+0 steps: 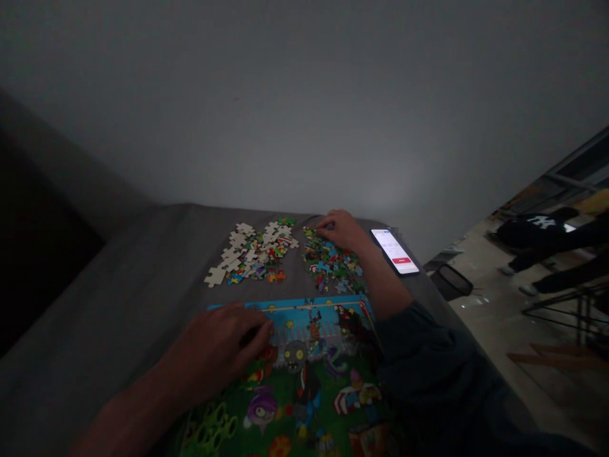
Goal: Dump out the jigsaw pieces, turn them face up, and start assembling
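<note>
A colourful cartoon puzzle picture (295,381) lies in front of me, with a grey-faced zombie and plants on it. My left hand (223,346) rests over its upper left part, fingers curled and thumb near the index finger; whatever is under them is hidden. My right hand (340,228) reaches past the picture to the far edge of a heap of picture-side-up puzzle pieces (330,263). Its fingers are pinched together at a green and yellow puzzle piece (309,232). To the left lies a second heap of puzzle pieces (259,251), many with their pale backs up.
A phone (394,252) with a lit screen lies right of my right forearm. Grey cloth (157,279) covers the surface, and a pale wall (285,127) rises behind it. Beyond the right edge are a tiled floor (495,304), a dark-framed object (450,282) and a person's legs (561,273).
</note>
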The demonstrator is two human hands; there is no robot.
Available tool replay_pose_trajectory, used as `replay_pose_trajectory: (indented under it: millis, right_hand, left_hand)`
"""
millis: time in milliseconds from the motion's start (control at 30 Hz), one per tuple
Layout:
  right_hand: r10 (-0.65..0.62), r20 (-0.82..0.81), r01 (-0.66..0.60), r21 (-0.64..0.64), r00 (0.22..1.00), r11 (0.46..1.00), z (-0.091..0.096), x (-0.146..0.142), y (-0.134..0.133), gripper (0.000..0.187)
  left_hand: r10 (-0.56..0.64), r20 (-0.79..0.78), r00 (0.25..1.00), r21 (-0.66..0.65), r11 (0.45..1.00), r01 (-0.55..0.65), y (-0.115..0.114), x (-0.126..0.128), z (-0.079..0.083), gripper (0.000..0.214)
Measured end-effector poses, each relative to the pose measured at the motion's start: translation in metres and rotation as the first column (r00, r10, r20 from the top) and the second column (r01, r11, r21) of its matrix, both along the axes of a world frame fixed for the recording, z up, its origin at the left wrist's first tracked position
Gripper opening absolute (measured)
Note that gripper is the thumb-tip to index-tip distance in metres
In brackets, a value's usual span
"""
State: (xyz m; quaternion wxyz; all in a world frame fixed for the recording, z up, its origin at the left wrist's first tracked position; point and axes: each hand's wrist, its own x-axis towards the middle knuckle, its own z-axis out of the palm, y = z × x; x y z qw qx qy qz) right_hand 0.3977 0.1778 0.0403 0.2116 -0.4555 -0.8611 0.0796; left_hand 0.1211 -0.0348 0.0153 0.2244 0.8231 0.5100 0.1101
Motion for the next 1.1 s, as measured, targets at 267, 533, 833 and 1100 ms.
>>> replay_pose_trajectory:
  millis: [267,533,833,1100]
  right_hand:
    - [0.05,0.089,-0.049,-0.015,0.995,0.999,-0.01,-0.037,-0.017,0.024]
    - [0.0,0.119,0.001,-0.013,0.993,1.0,-0.026,-0.049,-0.02,0.016]
    - [-0.091,0.043,0.091,-0.007,0.995,0.996,-0.007,-0.024,-0.009,0.014]
    - [0.038,0.079,-0.039,0.011,0.996,0.999,-0.019,-0.04,-0.017,0.012]
  left_hand:
    - [-0.035,0.026,0.999,-0.004,0.999,0.036,0.0,0.0,0.002,0.046]
    - [-0.054,0.008,0.999,0.013,0.998,0.053,0.0,0.001,0.002,0.043]
    - [-0.061,0.011,0.998,0.013,0.998,0.061,-0.001,0.0,0.002,0.041]
    - [-0.065,0.017,0.998,0.015,0.998,0.065,-0.002,0.001,0.003,0.043]
